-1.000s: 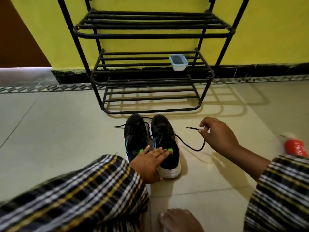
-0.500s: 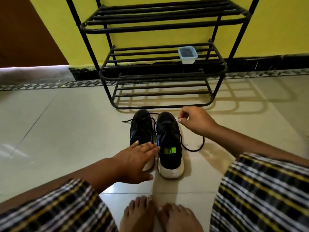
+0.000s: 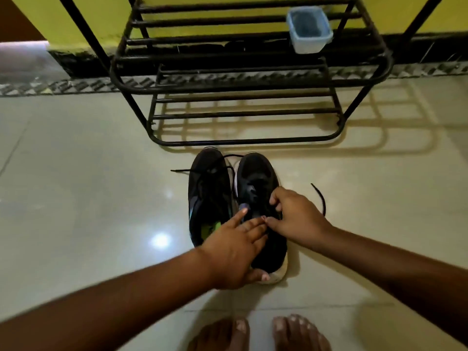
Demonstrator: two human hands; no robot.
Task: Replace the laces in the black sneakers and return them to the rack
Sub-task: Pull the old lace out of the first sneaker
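Two black sneakers stand side by side on the floor tiles, toes toward the rack: the left sneaker [image 3: 207, 196] and the right sneaker [image 3: 255, 178]. My left hand [image 3: 235, 252] lies flat across both heels, fingers spread. My right hand [image 3: 295, 215] sits on the right sneaker's tongue area, fingers pinched on its black lace [image 3: 321, 198], whose free end curls out on the floor to the right. The left sneaker's lace ends [image 3: 182, 170] trail loose toward the left. The black metal shoe rack [image 3: 243, 141] stands just beyond the toes.
A small clear plastic container [image 3: 309, 30] sits on the rack's middle shelf at the right. My bare feet [image 3: 258, 333] are at the bottom edge. A yellow wall with dark skirting runs behind the rack.
My right hand came down from beside the toe onto the right sneaker's lacing. My left hand slid across both heels. The view tilted down and closer.
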